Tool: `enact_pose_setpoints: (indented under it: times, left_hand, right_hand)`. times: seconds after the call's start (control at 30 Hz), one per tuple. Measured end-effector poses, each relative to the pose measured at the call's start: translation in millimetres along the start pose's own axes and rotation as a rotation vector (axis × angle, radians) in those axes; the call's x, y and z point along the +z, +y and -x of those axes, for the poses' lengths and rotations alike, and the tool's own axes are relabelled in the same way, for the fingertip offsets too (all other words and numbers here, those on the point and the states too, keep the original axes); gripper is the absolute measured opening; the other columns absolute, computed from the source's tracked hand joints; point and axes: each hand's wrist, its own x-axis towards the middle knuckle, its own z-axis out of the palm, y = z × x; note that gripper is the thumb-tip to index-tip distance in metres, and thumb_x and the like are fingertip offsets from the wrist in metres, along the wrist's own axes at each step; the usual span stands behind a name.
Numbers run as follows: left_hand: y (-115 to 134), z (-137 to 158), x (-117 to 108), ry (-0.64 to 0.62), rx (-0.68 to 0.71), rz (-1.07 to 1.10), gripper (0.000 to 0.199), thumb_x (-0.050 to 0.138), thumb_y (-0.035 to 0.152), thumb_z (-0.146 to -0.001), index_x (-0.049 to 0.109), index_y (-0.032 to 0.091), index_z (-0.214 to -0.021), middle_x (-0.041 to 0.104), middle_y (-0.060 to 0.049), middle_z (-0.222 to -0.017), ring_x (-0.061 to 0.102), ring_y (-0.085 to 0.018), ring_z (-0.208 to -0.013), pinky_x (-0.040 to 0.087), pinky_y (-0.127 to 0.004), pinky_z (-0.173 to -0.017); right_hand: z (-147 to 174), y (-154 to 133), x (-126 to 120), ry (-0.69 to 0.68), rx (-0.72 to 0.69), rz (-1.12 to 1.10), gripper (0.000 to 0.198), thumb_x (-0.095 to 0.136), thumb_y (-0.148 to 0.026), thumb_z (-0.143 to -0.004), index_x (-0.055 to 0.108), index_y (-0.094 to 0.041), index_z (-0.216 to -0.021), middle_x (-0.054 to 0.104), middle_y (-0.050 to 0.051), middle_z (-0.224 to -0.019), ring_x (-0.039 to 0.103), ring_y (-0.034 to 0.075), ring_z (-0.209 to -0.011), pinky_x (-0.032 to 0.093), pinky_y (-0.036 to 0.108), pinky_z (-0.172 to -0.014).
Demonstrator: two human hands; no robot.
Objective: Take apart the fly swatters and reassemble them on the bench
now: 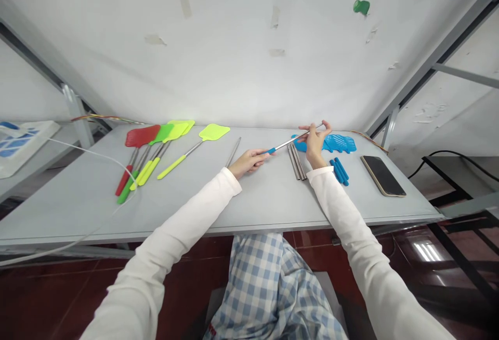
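My left hand (251,161) is closed around a blue plastic handle (271,151), most of it hidden by the fingers. From that handle a thin metal rod (287,142) slants up to my right hand (315,145), whose fingers pinch it near its far end. Under and beyond the right hand lie blue fly swatter heads (340,143). Several loose metal tubes (297,162) rest just left of the right wrist, and several blue handles (340,171) lie right of it. Another metal rod (234,151) lies behind the left hand, partly covered by it.
Red, green and yellow fly swatters (142,135) lie together at the left, with a single yellow fly swatter (214,132) beside them. A phone (383,175) lies at the right. A white cable (97,156) crosses the table's left side. A wall stands behind.
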Motion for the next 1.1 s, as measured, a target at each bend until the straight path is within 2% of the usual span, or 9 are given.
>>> enact_pose_setpoints:
  times: [0.17,0.3,0.4,0.5,0.7,0.83,0.93,1.0,1.1]
  left_hand:
    - [5,2,-4,0.048,0.018,0.028,0.037,0.07,0.034,-0.076,0.07,0.014,-0.107,0.019,0.011,-0.053,0.014,-0.002,-0.04,0.006,-0.017,-0.037]
    - [8,3,-15,0.106,0.04,0.005,0.035,0.071,0.034,-0.074,0.072,0.014,-0.103,0.017,0.011,-0.053,0.013,-0.002,-0.04,0.006,-0.017,-0.038]
    - [11,4,-27,0.108,0.027,-0.036,0.033,0.072,0.036,-0.073,0.073,0.013,-0.096,0.017,0.01,-0.053,0.014,-0.002,-0.04,0.005,-0.018,-0.038]
    - [12,4,-36,0.131,0.02,-0.046,0.032,0.074,0.037,-0.071,0.074,0.013,-0.092,0.016,0.01,-0.053,0.013,-0.001,-0.04,0.005,-0.019,-0.038]
    - [7,2,-22,0.137,0.032,0.0,0.04,0.075,0.042,-0.071,0.072,0.012,-0.098,0.016,0.011,-0.054,0.011,-0.001,-0.041,0.006,-0.018,-0.039]
    - [0,-1,-11,0.173,0.052,-0.031,0.043,0.072,0.045,-0.074,0.071,0.013,-0.102,0.018,0.012,-0.05,0.012,-0.002,-0.04,0.008,-0.018,-0.039]
    - [-7,-4,-8,0.279,0.188,-0.223,0.037,0.065,0.044,-0.08,0.071,0.017,-0.103,0.042,0.006,-0.051,0.033,-0.005,-0.042,0.025,-0.017,-0.042]
    - [-12,-5,-5,0.389,0.32,-0.482,0.031,0.061,0.039,-0.084,0.071,0.02,-0.106,0.064,-0.002,-0.073,0.056,-0.01,-0.061,0.041,-0.02,-0.058]
    - [-17,-3,-2,0.453,0.37,-0.902,0.034,0.051,0.036,-0.091,0.064,0.026,-0.121,0.07,-0.005,-0.111,0.064,-0.018,-0.096,0.046,-0.027,-0.083]
  right_hand:
    - [6,-1,2,0.06,-0.02,-0.014,0.039,0.045,-0.041,-0.091,0.021,-0.029,-0.12,0.071,-0.002,-0.091,0.061,0.008,-0.051,0.047,0.017,-0.045]
    - [6,-6,0,0.05,-0.066,0.02,0.029,0.041,-0.046,-0.091,0.032,-0.028,-0.113,0.067,-0.004,-0.086,0.058,0.007,-0.048,0.042,0.016,-0.042]
    - [3,-8,-2,0.124,0.0,0.027,0.025,0.03,-0.044,-0.093,0.041,-0.024,-0.103,0.051,-0.008,-0.06,0.043,0.006,-0.038,0.031,0.016,-0.037]
    - [7,-7,1,0.165,0.039,0.044,0.029,0.025,-0.042,-0.093,0.047,-0.023,-0.094,0.028,-0.011,-0.049,0.028,0.008,-0.036,0.022,0.018,-0.036]
    - [42,0,26,-0.024,0.038,-0.092,0.03,0.032,-0.046,-0.089,0.047,-0.023,-0.077,0.022,-0.011,-0.04,0.017,0.008,-0.036,0.015,0.021,-0.038]
    - [49,3,28,-0.071,-0.008,-0.117,0.027,0.039,-0.046,-0.089,0.05,-0.022,-0.08,0.023,-0.012,-0.041,0.016,0.008,-0.036,0.014,0.02,-0.038]
    - [51,5,28,-0.145,0.034,-0.127,0.026,0.048,-0.046,-0.085,0.05,-0.024,-0.098,0.035,-0.012,-0.049,0.029,0.008,-0.039,0.022,0.018,-0.038]
    - [55,7,32,-0.201,0.108,-0.198,0.031,0.058,-0.042,-0.08,0.047,-0.026,-0.104,0.048,-0.01,-0.06,0.046,0.008,-0.049,0.035,0.018,-0.044]
    - [62,10,39,-0.257,0.301,-0.338,0.022,0.061,-0.035,-0.078,0.05,-0.023,-0.093,0.052,-0.007,-0.068,0.055,0.009,-0.061,0.048,0.02,-0.057]
